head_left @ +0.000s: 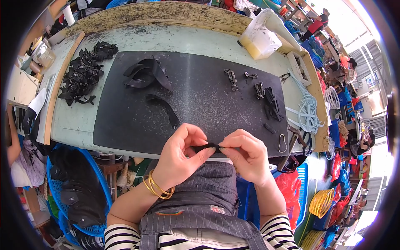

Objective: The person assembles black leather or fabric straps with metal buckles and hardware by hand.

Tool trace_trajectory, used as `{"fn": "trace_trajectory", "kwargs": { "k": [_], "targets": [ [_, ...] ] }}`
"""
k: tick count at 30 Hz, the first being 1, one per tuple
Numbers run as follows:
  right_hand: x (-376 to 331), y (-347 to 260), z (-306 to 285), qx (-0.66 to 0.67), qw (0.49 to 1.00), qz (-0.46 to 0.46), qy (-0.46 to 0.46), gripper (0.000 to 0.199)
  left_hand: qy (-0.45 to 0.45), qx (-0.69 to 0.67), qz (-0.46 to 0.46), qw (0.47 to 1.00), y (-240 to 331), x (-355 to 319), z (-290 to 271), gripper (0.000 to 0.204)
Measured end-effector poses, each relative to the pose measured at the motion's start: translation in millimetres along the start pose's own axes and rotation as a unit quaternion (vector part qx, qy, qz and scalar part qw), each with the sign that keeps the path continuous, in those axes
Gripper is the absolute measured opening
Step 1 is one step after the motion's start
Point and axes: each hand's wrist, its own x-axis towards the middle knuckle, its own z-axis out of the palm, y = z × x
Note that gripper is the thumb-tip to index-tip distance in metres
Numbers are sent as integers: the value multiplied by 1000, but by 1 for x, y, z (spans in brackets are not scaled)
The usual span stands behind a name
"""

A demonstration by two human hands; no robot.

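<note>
While wrists bend inward | left hand [180,155], right hand [246,155] pinch black strap [205,147]

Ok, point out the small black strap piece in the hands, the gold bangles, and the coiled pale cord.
black strap piece [207,146], head view, its middle between the fingertips.
gold bangles [157,188], head view, on the left wrist.
coiled pale cord [308,109], head view, middle of the coil.

The single view looks steeply down from the person's head at the workbench [175,39], close above it (edges bend toward the rim). The person's lap fills its lower edge.
</note>
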Motion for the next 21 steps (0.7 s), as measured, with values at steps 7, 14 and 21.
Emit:
{"fn": "trace_trajectory", "kwargs": {
  "k": [7, 14, 21],
  "targets": [
    [-2, 2, 11, -214, 944, -246, 52, 23, 28, 109, 47, 992, 6, 4, 10, 14],
    [-4, -5, 4, -69, 995, -31, 63, 15, -24, -46, 44, 998, 1, 1, 6, 11],
    [4, -5, 13, -103, 992, -69, 23, 9, -106, -108, 63, 987, 3, 2, -5, 29]
  ]
}}
